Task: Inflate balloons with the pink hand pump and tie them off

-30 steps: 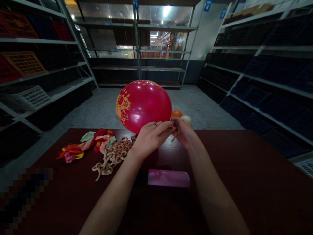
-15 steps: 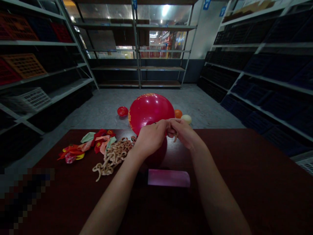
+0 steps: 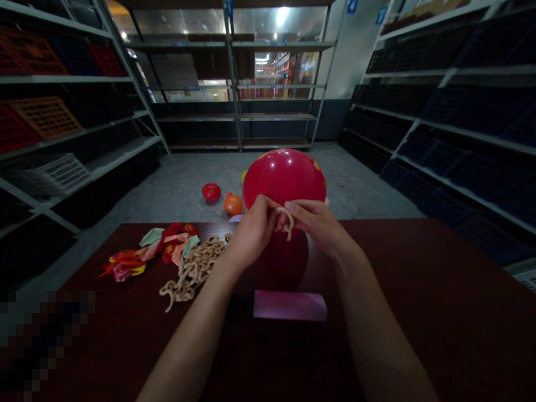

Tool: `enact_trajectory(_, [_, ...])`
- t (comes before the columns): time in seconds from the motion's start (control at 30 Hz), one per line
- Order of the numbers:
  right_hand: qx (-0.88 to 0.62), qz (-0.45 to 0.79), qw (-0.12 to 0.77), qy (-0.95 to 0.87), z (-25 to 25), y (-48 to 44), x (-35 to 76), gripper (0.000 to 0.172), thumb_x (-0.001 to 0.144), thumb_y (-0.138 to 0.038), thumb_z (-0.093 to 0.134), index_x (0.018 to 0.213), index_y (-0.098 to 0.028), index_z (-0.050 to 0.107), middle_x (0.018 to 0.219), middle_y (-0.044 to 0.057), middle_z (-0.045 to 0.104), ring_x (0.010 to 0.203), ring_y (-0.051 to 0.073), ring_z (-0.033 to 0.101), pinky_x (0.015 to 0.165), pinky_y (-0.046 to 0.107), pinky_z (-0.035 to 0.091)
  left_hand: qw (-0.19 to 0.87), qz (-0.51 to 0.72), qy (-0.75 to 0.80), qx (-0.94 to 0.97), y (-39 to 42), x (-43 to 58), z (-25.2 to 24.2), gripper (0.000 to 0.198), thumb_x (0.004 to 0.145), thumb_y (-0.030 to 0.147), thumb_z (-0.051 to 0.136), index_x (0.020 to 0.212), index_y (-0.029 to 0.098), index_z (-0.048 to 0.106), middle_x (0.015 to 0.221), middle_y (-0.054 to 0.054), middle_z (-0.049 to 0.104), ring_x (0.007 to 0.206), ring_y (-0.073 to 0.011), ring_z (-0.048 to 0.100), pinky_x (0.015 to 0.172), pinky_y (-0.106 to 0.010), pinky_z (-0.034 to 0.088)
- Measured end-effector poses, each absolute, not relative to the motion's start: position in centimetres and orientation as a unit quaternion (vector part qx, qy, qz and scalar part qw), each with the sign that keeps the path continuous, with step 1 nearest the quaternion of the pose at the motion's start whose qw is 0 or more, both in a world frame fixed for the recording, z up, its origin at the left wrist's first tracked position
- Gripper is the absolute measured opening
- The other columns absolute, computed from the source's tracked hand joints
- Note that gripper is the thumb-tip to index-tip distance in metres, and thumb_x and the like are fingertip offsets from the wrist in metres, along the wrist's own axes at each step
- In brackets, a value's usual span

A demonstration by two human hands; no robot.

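A large inflated red balloon [image 3: 285, 176] with yellow print stands just beyond my hands, its neck hidden behind the fingers. My left hand [image 3: 253, 229] is closed at the balloon's base, fingertips pinched together. Between the hands a short curled beige cord [image 3: 288, 222] hangs in a hook shape. My right hand [image 3: 316, 220] pinches at the top of this cord with thumb and fingers. To the left on the table lies a pile of similar beige curled cords [image 3: 196, 268], beside a heap of uninflated balloons [image 3: 167, 245] in several colours.
A pink-purple cylinder [image 3: 290, 306] lies on the dark wooden table [image 3: 419, 279] in front of me. On the floor past the table are a red balloon [image 3: 211, 192] and an orange balloon [image 3: 233, 205]. Shelves with crates [image 3: 46, 117] line both sides.
The large red balloon has shifted right, uncovering the orange balloon on its left. My hands have turned and drawn slightly apart, so more of the beige cord shows.
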State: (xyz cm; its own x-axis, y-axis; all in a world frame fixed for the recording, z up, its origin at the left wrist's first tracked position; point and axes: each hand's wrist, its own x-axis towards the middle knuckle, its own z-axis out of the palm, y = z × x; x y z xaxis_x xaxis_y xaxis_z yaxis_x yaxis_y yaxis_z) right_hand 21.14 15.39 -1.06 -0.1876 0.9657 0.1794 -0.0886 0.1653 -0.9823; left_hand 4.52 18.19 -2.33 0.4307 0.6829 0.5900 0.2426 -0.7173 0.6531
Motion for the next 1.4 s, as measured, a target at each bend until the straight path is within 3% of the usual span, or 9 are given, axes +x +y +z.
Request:
enact_trajectory(0.13, [-0.407,0.500,0.535,-0.546,-1.1,15.6,21.5,0.022,0.077,-0.046,0.072,0.076,-0.024,0.070,0.073,0.001,0.068,0.066,0.013,0.062,0.062,0.029,0.051,0.314,0.508,0.276,0.754,18.3,4.5,-2.4,0.011,0.096,0.031,0.051,0.094,0.021,0.048,0.086,-0.003,0.060,0.077,-0.0135,0.057,0.071,-0.027,0.046])
enact_trajectory(0.27, [-0.419,0.470,0.541,-0.557,-0.8,15.4,21.8,0.016,0.078,-0.039,0.072,0.083,-0.024,0.069,0.074,0.001,0.069,0.068,0.014,0.064,0.065,0.031,0.053,0.423,0.506,0.232,0.715,18.6,4.5,-2.6,0.017,0.095,0.037,0.052,0.089,0.021,0.047,0.083,-0.001,0.057,0.072,-0.0123,0.054,0.065,-0.025,0.044])
enact_trajectory(0.4, [-0.417,0.461,0.513,-0.592,-0.2,14.9,21.8,0.024,0.078,-0.029,0.071,0.100,-0.027,0.062,0.071,-0.001,0.070,0.070,0.016,0.067,0.066,0.032,0.052,0.502,0.504,0.219,0.668,18.7,4.4,-2.5,0.020,0.090,0.038,0.056,0.086,0.022,0.045,0.076,0.002,0.055,0.058,-0.0102,0.046,0.054,-0.023,0.039])
enact_trajectory(0.53, [-0.452,0.380,0.465,-0.660,0.0,14.6,21.7,0.011,0.081,-0.021,0.063,0.091,-0.026,0.064,0.076,-0.001,0.071,0.075,0.016,0.067,0.071,0.031,0.049,0.543,0.515,0.231,0.622,18.6,4.4,-2.3,0.021,0.085,0.038,0.061,0.087,0.021,0.048,0.086,-0.002,0.061,0.064,-0.0111,0.051,0.056,-0.023,0.042])
enact_trajectory(0.73, [-0.480,0.292,0.410,-0.719,0.7,14.1,21.6,0.012,0.084,-0.023,0.061,0.075,-0.025,0.070,0.073,-0.002,0.070,0.070,0.014,0.063,0.069,0.028,0.044,0.560,0.511,0.212,0.617,18.6,4.3,-2.3,0.020,0.082,0.038,0.067,0.084,0.019,0.060,0.081,-0.003,0.063,0.062,-0.0108,0.051,0.055,-0.023,0.041])
enact_trajectory(0.9, [-0.439,0.415,0.502,-0.618,1.1,13.8,21.5,0.009,0.080,-0.031,0.068,0.081,-0.024,0.073,0.058,-0.003,0.061,0.054,0.010,0.051,0.053,0.025,0.039,0.534,0.514,0.195,0.642,18.3,4.1,-1.6,0.018,0.078,0.038,0.074,0.080,0.020,0.073,0.073,-0.002,0.060,0.061,-0.0107,0.051,0.055,-0.024,0.042])
enact_trajectory(1.0, [-0.435,0.469,0.522,-0.565,1.2,13.6,21.5,0.010,0.074,-0.032,0.073,0.081,-0.024,0.075,0.060,-0.002,0.063,0.054,0.009,0.050,0.050,0.024,0.037,0.517,0.501,0.186,0.669,17.9,4.1,-1.0,0.013,0.076,0.034,0.078,0.080,0.022,0.077,0.073,-0.003,0.062,0.065,-0.0117,0.055,0.058,-0.025,0.045])
enact_trajectory(1.23, [-0.421,0.480,0.493,-0.590,1.9,13.1,20.5,0.009,0.073,-0.033,0.076,0.077,-0.025,0.075,0.063,-0.002,0.062,0.056,0.009,0.050,0.052,0.023,0.038,0.524,0.510,0.241,0.638,17.4,4.6,-0.7,0.016,0.078,0.035,0.075,0.089,0.024,0.079,0.081,-0.005,0.070,0.070,-0.0146,0.063,0.059,-0.028,0.051])
enact_trajectory(1.4, [-0.426,0.461,0.503,-0.594,1.5,13.5,19.3,0.007,0.073,-0.030,0.074,0.077,-0.025,0.072,0.058,-0.005,0.056,0.052,0.008,0.045,0.051,0.023,0.035,0.571,0.534,0.271,0.562,17.4,5.3,-0.8,0.023,0.076,0.038,0.076,0.088,0.018,0.073,0.072,-0.003,0.068,0.058,-0.0113,0.060,0.049,-0.022,0.046])
